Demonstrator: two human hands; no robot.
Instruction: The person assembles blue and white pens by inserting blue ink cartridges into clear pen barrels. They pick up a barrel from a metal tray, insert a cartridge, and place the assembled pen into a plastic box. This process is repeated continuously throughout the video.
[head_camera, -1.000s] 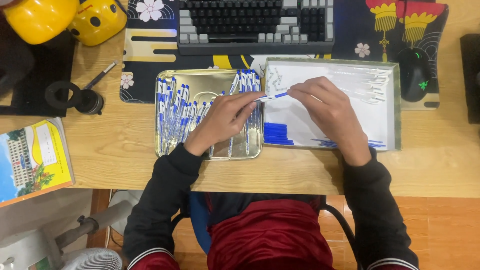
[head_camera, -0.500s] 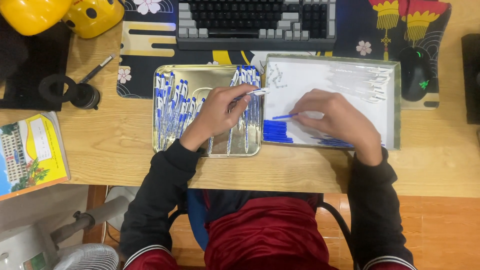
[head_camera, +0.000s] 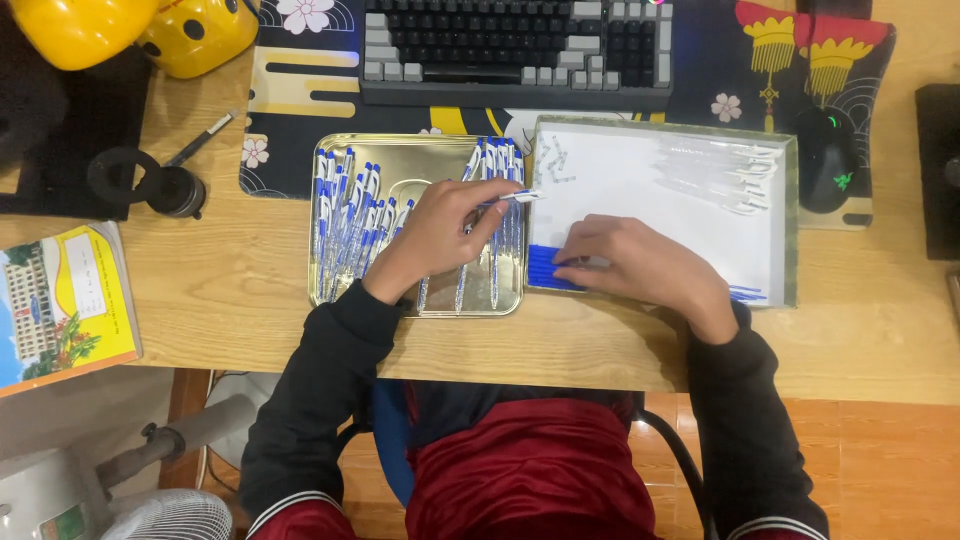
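Head view: left hand (head_camera: 437, 235) pinches a clear pen barrel (head_camera: 508, 198) over the metal tray (head_camera: 420, 160) of assembled pens. Right hand (head_camera: 640, 268) lies flat in the white tray (head_camera: 660, 200), fingers curled onto the blue refills (head_camera: 545, 268) — whether it has one gripped, can't tell. Best approach: pick a single refill, line it up with the barrel's open end, keep barrel steady.

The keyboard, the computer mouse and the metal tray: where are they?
keyboard (head_camera: 515, 45), head view, on its dark keys.
computer mouse (head_camera: 827, 160), head view, on its black back.
metal tray (head_camera: 415, 165), head view, on its bare shiny floor.
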